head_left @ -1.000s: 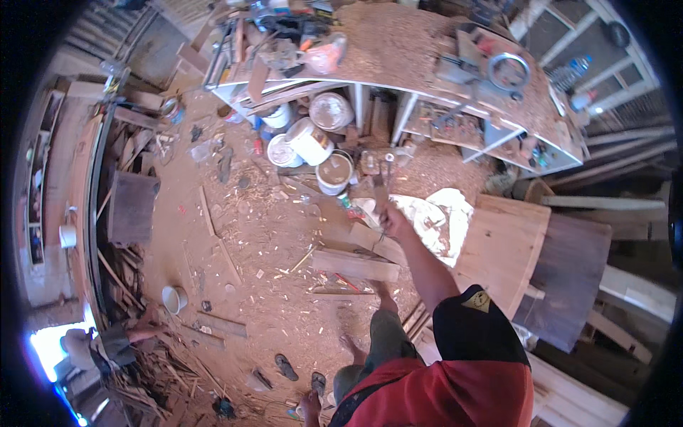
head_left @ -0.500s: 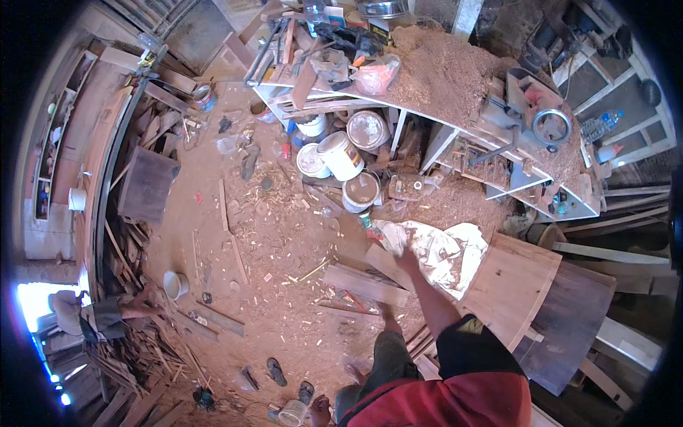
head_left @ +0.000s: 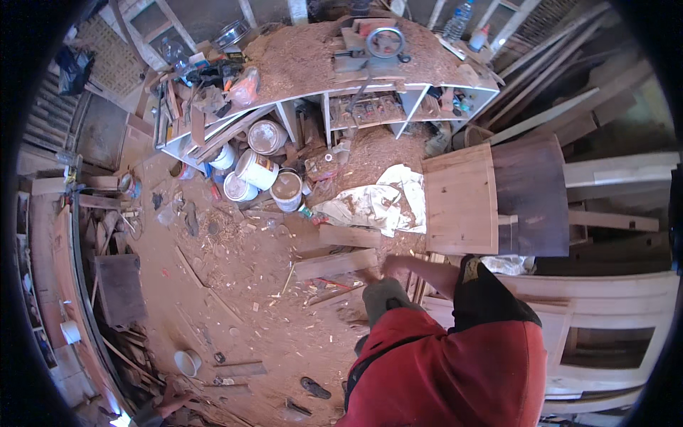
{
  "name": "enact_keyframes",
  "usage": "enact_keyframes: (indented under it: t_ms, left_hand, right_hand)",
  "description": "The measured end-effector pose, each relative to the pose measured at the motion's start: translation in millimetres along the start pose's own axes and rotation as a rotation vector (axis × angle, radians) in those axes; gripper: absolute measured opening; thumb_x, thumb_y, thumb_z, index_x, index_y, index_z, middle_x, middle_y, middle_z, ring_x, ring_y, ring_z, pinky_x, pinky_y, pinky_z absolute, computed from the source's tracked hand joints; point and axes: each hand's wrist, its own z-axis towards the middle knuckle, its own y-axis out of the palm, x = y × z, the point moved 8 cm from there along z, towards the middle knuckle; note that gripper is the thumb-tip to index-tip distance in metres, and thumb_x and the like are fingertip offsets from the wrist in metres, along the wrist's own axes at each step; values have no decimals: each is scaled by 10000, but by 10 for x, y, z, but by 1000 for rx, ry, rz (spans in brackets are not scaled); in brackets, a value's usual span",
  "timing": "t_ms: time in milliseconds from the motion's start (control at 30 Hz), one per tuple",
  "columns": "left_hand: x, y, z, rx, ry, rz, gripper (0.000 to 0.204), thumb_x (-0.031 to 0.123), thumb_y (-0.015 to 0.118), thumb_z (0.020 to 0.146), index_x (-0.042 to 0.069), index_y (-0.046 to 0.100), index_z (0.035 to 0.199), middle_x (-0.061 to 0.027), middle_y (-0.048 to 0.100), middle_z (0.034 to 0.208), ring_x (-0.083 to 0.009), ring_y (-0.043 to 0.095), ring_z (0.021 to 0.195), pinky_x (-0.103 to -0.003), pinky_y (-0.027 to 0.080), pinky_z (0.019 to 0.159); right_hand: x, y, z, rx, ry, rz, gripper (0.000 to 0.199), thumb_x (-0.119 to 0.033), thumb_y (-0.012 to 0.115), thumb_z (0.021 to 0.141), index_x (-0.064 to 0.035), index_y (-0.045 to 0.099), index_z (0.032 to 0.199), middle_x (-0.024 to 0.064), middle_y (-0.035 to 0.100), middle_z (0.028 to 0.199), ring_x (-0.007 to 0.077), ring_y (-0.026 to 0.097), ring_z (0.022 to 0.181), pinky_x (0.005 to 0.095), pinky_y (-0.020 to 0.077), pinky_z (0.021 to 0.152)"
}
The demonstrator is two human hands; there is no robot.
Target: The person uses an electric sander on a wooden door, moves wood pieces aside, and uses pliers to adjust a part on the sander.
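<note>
My right hand (head_left: 395,266) reaches out just past my bent knee, close to the end of a short wooden board (head_left: 337,265). Its fingers are too small and blurred to make out, and I see nothing plainly held in it. A second short board (head_left: 350,235) lies beyond the first one. Farther off, a crumpled white sheet (head_left: 370,205) dusted with shavings is spread on the ground. My left hand does not show; my red-shirted body covers that area. A thin red stick-like thing (head_left: 333,282) lies by the nearer board.
White buckets (head_left: 256,169) stand below a sawdust-covered bench (head_left: 299,64) with a machine with a round wheel (head_left: 385,43). Wooden panels (head_left: 461,203) lie at the right. Shavings and a slipper (head_left: 315,388) are on the floor. Another person's hand (head_left: 171,402) shows at lower left.
My view has turned to the right. My right hand has drawn back from the white sheet's edge towards my knee, and my body leans farther forward.
</note>
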Motion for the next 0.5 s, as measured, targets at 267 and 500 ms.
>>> enact_keyframes:
  t_ms: [267, 500]
  left_hand:
    - [-997, -470, -444, 219, 147, -214, 374, 239, 626, 946, -46, 634, 1188, -159, 690, 927, -259, 655, 854, -368, 523, 722]
    - [-1482, -673, -997, 445, 172, -385, 375, 230, 597, 960, -37, 637, 1220, -113, 689, 877, -252, 656, 828, -365, 532, 726]
  right_hand:
    - [-1428, -136, -612, 702, 283, 544, 541, -429, 465, 968, -2, 560, 1288, 252, 570, 1307, 427, 558, 1184, 479, 460, 1015]
    - [-1857, 1395, -771, 97, 125, 354, 498, -351, 514, 916, -13, 590, 1273, 228, 646, 1245, 398, 605, 1187, 518, 490, 978]
